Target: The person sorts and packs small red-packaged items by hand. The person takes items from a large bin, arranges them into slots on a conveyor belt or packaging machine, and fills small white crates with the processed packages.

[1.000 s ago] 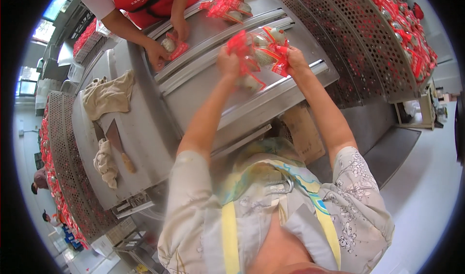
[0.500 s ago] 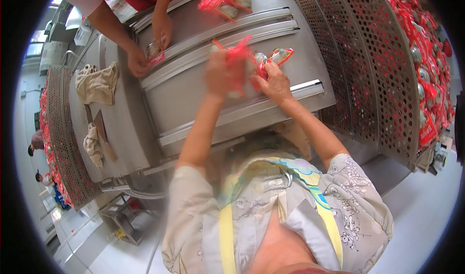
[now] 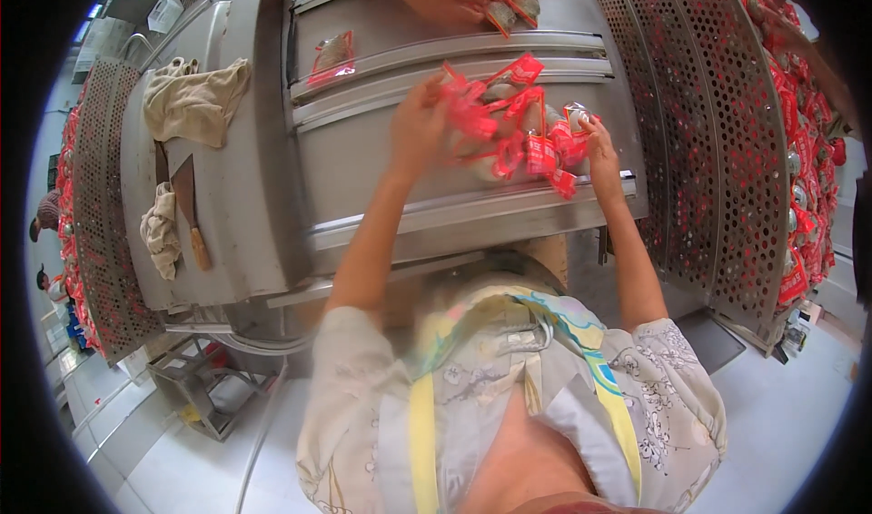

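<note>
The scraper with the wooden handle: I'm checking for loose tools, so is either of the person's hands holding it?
No, the scraper lies alone on the steel table, away from both hands at the red packets.

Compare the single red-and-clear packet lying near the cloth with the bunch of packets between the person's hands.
The single packet lies flat and alone on the steel surface, untouched; the bunch of packets is heaped and overlapping, tilted at many angles. The bunch sits between the left hand and right hand, both touching it; the single packet has no hand near it. Both show red edges and clear film.
</note>
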Action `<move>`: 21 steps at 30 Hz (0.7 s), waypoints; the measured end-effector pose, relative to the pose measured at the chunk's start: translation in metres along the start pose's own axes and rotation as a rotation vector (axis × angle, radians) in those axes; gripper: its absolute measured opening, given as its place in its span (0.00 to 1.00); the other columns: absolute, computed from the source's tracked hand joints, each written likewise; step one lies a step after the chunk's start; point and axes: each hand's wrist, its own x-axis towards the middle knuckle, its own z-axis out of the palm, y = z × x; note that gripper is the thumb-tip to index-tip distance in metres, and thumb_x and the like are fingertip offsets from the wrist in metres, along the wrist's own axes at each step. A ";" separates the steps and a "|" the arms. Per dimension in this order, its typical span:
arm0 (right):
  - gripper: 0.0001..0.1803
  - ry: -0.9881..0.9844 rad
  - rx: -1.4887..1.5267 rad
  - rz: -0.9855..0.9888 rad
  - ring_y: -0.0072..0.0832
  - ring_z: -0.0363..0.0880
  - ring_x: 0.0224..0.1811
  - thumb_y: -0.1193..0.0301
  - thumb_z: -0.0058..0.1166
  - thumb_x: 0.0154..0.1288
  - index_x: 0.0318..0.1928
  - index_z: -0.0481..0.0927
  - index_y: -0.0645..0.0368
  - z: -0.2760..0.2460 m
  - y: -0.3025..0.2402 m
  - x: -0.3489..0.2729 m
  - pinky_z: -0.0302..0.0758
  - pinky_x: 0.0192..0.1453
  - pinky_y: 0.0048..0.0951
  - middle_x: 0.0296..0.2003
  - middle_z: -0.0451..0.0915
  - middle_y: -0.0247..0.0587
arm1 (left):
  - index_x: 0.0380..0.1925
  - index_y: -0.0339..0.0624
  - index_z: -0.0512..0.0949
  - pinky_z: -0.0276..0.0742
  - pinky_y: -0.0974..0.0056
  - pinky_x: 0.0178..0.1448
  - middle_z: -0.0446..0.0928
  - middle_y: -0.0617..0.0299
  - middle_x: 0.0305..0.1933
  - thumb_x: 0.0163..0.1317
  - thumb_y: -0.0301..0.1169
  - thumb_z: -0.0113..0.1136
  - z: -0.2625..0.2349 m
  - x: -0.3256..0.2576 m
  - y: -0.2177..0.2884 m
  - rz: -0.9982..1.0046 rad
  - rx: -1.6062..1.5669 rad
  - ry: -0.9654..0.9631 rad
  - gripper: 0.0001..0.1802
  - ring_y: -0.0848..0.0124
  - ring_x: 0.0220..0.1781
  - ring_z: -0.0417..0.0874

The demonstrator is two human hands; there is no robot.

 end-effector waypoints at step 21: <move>0.09 -0.302 0.186 0.160 0.14 0.72 0.28 0.73 0.54 0.59 0.40 0.80 0.62 0.257 -0.090 0.035 0.69 0.33 0.20 0.26 0.81 0.34 | 0.44 0.35 0.76 0.71 0.74 0.34 0.78 0.64 0.34 0.62 0.30 0.55 -0.081 -0.005 -0.065 -0.237 -0.352 0.566 0.13 0.80 0.32 0.77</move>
